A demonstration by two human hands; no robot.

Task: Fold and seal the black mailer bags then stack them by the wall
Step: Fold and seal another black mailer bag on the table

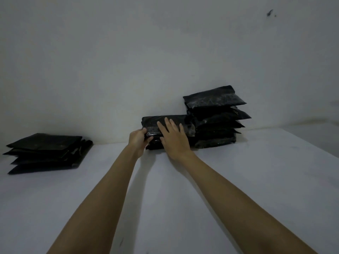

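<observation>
**Two hands settle a sealed black bag onto a low pile by the wall**

At far left, a loose pile of flat bags (45,153) lies on the white desk (238,180), apparently unfolded and waiting their turn. Near the centre, against the wall (128,61), sits a short stack, and on top of it is the folded bag (166,124), held closed by a strip of clear tape (189,130). The left hand (138,141) has a closed grip, fingers curled around the bag's left edge. The right hand (173,139) lies flat and open on top, fingers straight, pressing down. Just beside it to the right stands a taller stack (217,118) of finished bags, touching the wall.

To do this step well, the bag probably needs squaring with those beneath before letting go, pushed back toward the wall. The taller stack leans slightly outward and stands close enough that a careless nudge might topple it.
</observation>
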